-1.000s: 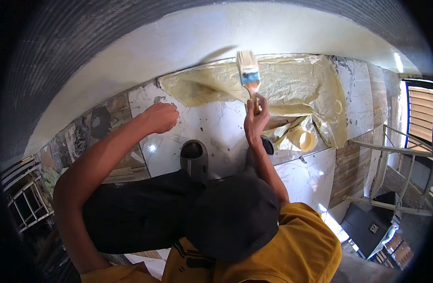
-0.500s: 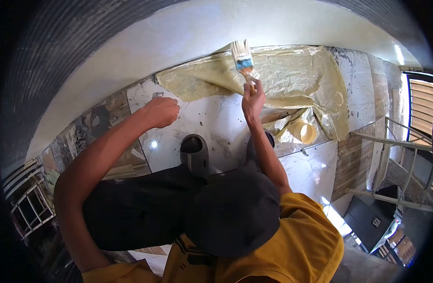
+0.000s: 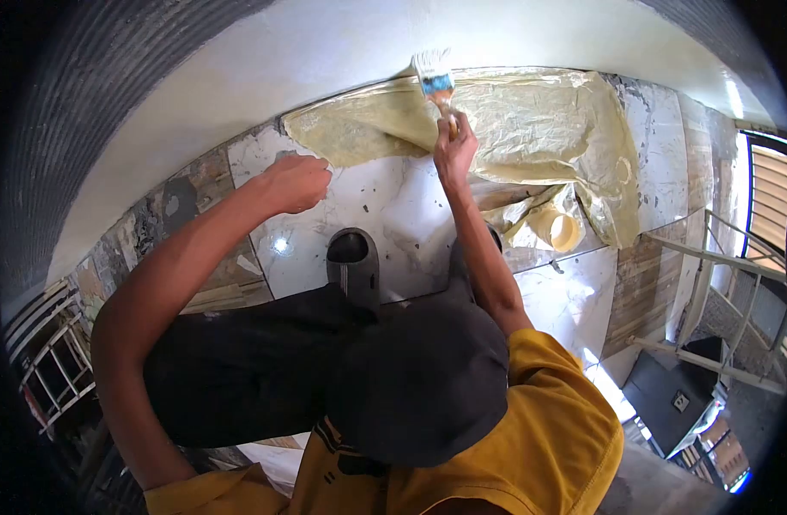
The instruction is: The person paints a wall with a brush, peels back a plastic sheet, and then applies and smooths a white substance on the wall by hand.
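In my right hand [image 3: 456, 156] is a wide paintbrush [image 3: 437, 82] with pale bristles and a blue-stained band. Its bristles point away from me, against the foot of the pale wall [image 3: 342, 53]. My fingers are wrapped round its handle. Beneath the brush, a crumpled yellowish plastic sheet [image 3: 531, 116] lies along the wall on the floor. My left hand [image 3: 297, 183] is a loose fist over the floor tiles, left of the sheet's edge. Nothing sticks out of it, and its palm side is hidden. A cream round container [image 3: 565, 233] sits on the sheet's near fold.
White marbled tiles [image 3: 398, 202] with dark specks lie underfoot, beside a dark slip-on shoe [image 3: 352, 257]. A metal frame [image 3: 711, 275] and a black box [image 3: 668, 399] stand at the right. Another metal rack [image 3: 59, 373] is at the lower left.
My right hand and the paintbrush have moved slightly up and left, bringing the bristles closer against the wall. The view has shifted a little; my left fist stays nearly in place.
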Demonstrator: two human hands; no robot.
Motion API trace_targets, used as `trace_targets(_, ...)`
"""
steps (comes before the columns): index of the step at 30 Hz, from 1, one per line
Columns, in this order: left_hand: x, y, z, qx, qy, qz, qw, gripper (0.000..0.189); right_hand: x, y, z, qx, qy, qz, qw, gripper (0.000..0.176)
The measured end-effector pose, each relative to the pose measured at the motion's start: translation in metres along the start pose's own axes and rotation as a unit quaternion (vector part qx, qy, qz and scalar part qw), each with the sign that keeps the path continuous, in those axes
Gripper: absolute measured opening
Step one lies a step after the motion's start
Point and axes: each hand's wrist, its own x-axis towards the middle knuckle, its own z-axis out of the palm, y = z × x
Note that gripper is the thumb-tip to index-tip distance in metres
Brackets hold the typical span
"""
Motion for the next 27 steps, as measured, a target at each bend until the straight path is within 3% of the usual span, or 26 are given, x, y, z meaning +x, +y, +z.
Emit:
trace_targets(2, -0.002, 0.0, 0.004, -0.002, -0.016, 0.003, 1.0, 0.021, -0.012, 0.028, 0.003, -0.036, -0.018, 0.044, 0.998, 0.024)
trace_targets(7, -0.007, -0.009, 0.016, -0.002, -0.034, -0.002, 0.999, 0.02, -0.046, 0.02, -0.023, -0.035, 0.009, 0.032, 0.999, 0.026)
trace_targets(11, -0.002, -0.014, 0.019, 0.004, -0.022, 0.009, 1.0, 0.02, -0.054, 0.005, -0.048, -0.014, -0.016, 0.111, 0.994, 0.025)
trace_targets(14, 0.006, -0.01, 0.016, 0.005, -0.039, 0.005, 0.999, 0.021, -0.027, -0.044, -0.056, 0.039, 0.054, -0.049, 0.997, 0.025)
trace_targets(17, 0.011, 0.0, 0.003, 0.006, -0.048, 0.008, 0.999, 0.021, 0.005, -0.039, -0.03, 0.048, 0.072, -0.121, 0.989, 0.023)
trace_targets(20, 0.019, -0.005, 0.01, 0.009, 0.001, 0.041, 0.999, 0.022, 0.015, -0.02, -0.017, -0.034, -0.012, -0.017, 0.999, 0.017)
trace_targets(24, 0.019, 0.0, 0.002, -0.004, -0.003, 0.02, 1.0, 0.022, -0.022, 0.018, -0.029, -0.061, -0.028, 0.022, 0.997, 0.019)
trace_targets(26, 0.021, 0.0, 0.0, 0.01, -0.058, 0.001, 0.998, 0.021, -0.039, 0.039, -0.04, 0.091, -0.058, 0.169, 0.98, 0.023)
trace_targets(27, 0.022, 0.0, 0.003, 0.007, -0.061, 0.002, 0.998, 0.021, -0.043, 0.037, -0.05, 0.089, -0.059, 0.173, 0.979, 0.023)
